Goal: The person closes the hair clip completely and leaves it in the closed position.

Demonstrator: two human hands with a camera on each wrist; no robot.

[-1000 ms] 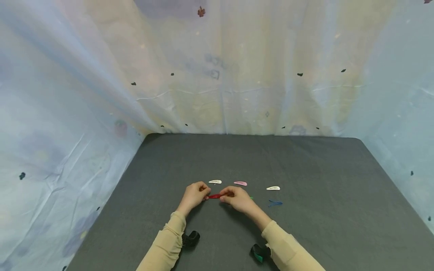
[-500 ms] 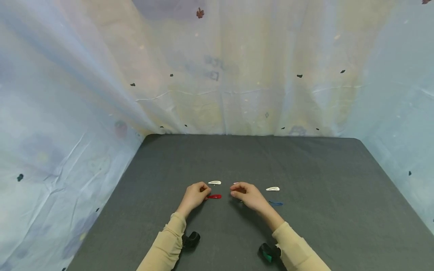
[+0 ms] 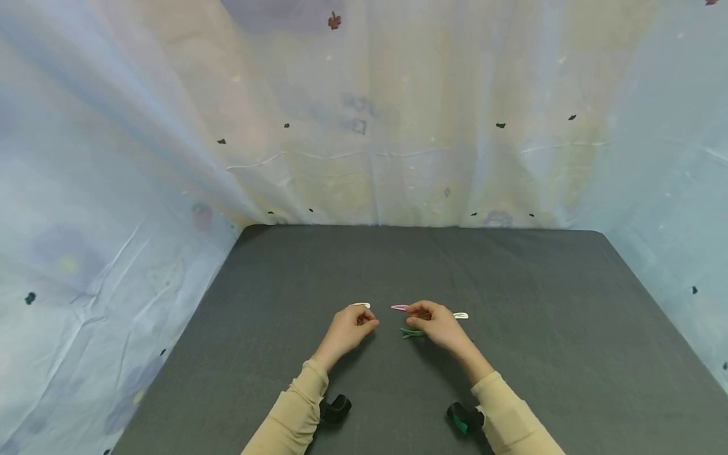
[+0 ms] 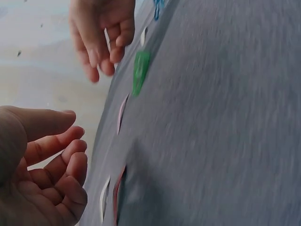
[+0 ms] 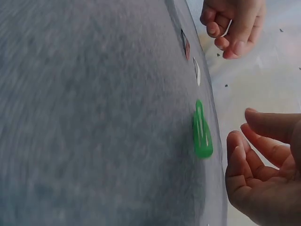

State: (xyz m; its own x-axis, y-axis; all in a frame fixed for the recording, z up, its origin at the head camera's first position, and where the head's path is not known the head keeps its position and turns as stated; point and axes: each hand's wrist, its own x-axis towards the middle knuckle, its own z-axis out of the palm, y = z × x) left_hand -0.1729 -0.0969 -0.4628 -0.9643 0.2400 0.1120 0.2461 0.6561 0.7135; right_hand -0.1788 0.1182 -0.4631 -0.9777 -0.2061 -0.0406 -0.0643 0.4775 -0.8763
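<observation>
My left hand (image 3: pixel 348 330) hovers over the table with loosely curled fingers, holding nothing. Below it lies the red hair clip (image 4: pixel 118 195), seen in the left wrist view but hidden by the hand in the head view. My right hand (image 3: pixel 442 323) is just above and right of the green snap hair clip (image 3: pixel 412 332). In the right wrist view, its bent fingers and thumb stand apart from the green clip, with nothing between them. A pink clip (image 3: pixel 399 308) lies behind, beside the right fingertips.
White hair clips lie in the back row, one (image 3: pixel 364 305) behind the left hand and another (image 3: pixel 461 315) behind the right. A blue clip (image 4: pixel 158 8) shows beyond the green one. Black wrist straps (image 3: pixel 337 409) hang under the sleeves above the grey table (image 3: pixel 540 354).
First the right hand, then the left, has let go of the red clip. My right hand has moved right to the green clip; the left has shifted right, covering the red clip.
</observation>
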